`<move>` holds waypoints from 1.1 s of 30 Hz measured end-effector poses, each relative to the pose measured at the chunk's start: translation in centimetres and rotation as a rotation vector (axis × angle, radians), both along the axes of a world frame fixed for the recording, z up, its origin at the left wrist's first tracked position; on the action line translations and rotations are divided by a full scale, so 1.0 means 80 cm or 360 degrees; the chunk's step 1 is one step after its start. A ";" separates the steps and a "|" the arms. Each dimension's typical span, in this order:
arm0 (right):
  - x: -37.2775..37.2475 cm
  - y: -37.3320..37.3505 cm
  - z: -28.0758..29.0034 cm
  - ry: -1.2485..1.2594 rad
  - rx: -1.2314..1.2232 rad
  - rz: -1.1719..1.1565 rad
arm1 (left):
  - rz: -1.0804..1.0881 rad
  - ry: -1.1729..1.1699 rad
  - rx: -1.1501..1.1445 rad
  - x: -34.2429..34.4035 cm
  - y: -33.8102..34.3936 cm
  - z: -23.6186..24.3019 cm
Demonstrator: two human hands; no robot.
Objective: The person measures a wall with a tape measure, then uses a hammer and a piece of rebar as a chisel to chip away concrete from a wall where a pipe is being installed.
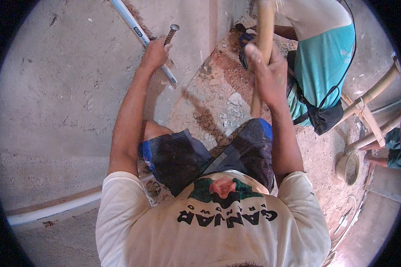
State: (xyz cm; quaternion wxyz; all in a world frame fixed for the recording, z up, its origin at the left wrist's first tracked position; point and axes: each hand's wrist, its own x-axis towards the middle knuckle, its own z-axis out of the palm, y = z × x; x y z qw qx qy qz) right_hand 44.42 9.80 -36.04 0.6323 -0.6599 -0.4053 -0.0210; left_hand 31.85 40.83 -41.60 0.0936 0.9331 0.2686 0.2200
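My left hand (154, 54) is closed around a ridged metal chisel (169, 35) with a flattened round head, held up against the grey plastered wall (58, 89). Beside that hand, a white and blue pipe (128, 21) runs slantwise along a rough groove in the wall. My right hand (272, 78) grips a thick pale wooden handle (266, 26), raised upright over my right knee. The handle's upper end leaves the picture at the top, so whatever it carries is hidden. The chisel's working end cannot be seen behind my fingers.
Broken plaster and rubble (209, 115) cover the floor by the wall. A co-worker in a teal shirt (327, 66) crouches close on my right, wearing a black pouch (326, 118). Farther right are bamboo poles (378, 89), a bucket (346, 168) and another person's legs (378, 160).
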 end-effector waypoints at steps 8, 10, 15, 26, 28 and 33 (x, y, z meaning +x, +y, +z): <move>-0.002 0.102 -0.051 -0.0333 -0.0147 -0.0172 | -0.0006 -0.0011 -0.0008 0.003 -0.005 0.002; -0.002 0.107 -0.085 -0.0391 -0.0712 -0.0003 | -0.0003 0.0047 0.0021 0.008 -0.001 0.001; 0.022 0.071 -0.038 -0.0293 -0.0419 0.0093 | -0.0026 0.0074 0.0039 0.007 0.012 -0.002; -0.002 0.099 -0.074 -0.0290 -0.0628 -0.0031 | -0.0081 0.0091 0.0000 0.012 0.007 -0.008; 0.014 0.093 -0.057 -0.0282 -0.0787 0.0102 | -0.0079 0.0159 0.0131 0.015 0.019 0.001; 0.019 0.048 0.030 -0.0292 -0.0127 0.0073 | -0.0063 0.0081 -0.0020 0.006 0.015 0.002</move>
